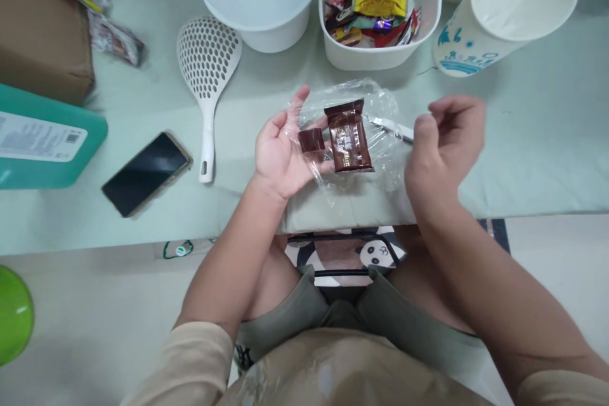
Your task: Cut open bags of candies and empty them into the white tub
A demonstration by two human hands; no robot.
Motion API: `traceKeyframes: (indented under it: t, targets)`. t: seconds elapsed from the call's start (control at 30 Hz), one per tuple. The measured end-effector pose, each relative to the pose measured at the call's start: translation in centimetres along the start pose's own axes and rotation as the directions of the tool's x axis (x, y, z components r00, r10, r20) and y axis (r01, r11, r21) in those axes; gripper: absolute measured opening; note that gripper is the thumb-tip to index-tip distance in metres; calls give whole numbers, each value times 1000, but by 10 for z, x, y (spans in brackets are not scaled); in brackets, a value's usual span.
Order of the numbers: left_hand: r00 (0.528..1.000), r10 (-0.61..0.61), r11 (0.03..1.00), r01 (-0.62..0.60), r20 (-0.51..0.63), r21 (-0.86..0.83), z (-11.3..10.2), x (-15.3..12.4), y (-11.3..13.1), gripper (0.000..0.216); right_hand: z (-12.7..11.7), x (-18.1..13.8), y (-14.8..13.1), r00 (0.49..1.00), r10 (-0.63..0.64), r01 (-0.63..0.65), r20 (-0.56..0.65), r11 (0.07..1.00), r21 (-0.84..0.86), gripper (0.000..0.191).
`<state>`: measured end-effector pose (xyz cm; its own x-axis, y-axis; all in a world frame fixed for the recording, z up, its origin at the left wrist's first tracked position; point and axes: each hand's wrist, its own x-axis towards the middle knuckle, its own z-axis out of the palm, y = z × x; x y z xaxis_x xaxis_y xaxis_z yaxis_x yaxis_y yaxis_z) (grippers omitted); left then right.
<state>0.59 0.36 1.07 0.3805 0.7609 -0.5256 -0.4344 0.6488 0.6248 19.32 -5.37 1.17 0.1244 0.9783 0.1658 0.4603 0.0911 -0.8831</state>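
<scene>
My left hand (pixel 285 152) is palm up with its fingers spread, at the left side of a crumpled clear plastic bag (pixel 385 165). A small dark brown piece (pixel 311 139) rests over its fingers. By the fingertips is a brown wrapped snack packet (pixel 349 137) with pale print, lying against the clear plastic. To the right, my right hand (pixel 445 139) is closed, with its fingers curled. From beside its thumb a slim white tool (pixel 398 129) points left into the plastic; its tip is hard to make out.
Behind the hands stand a white tub of wrapped candies (pixel 380 54), a round white bowl (pixel 271 32) and a large paper cup (pixel 476 38). Leftward lie a white slotted skimmer (pixel 208 101), a phone (pixel 146 174), a green bottle (pixel 52 171) and a brown box (pixel 42 25).
</scene>
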Motion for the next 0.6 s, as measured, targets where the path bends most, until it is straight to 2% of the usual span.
traceKeyframes:
  t: [0.13,0.37,0.47,0.6]
  targets:
    - [1000,-14,1000,14,25,-17,7,0,-4,47,5,-4,-4,1000,4,-3,15,1000,-30,45]
    - [995,-40,999,43,91,-27,17,-5,-6,47,13,-21,25,991,132,-132,9,990,-47,75]
    - [992,-57,998,60,112,-23,18,-7,-6,48,12,-22,31,989,148,-148,29,989,-7,74]
    - [989,-38,998,43,140,-38,19,-8,-5,50,7,-23,30,992,122,-120,43,992,-49,73]
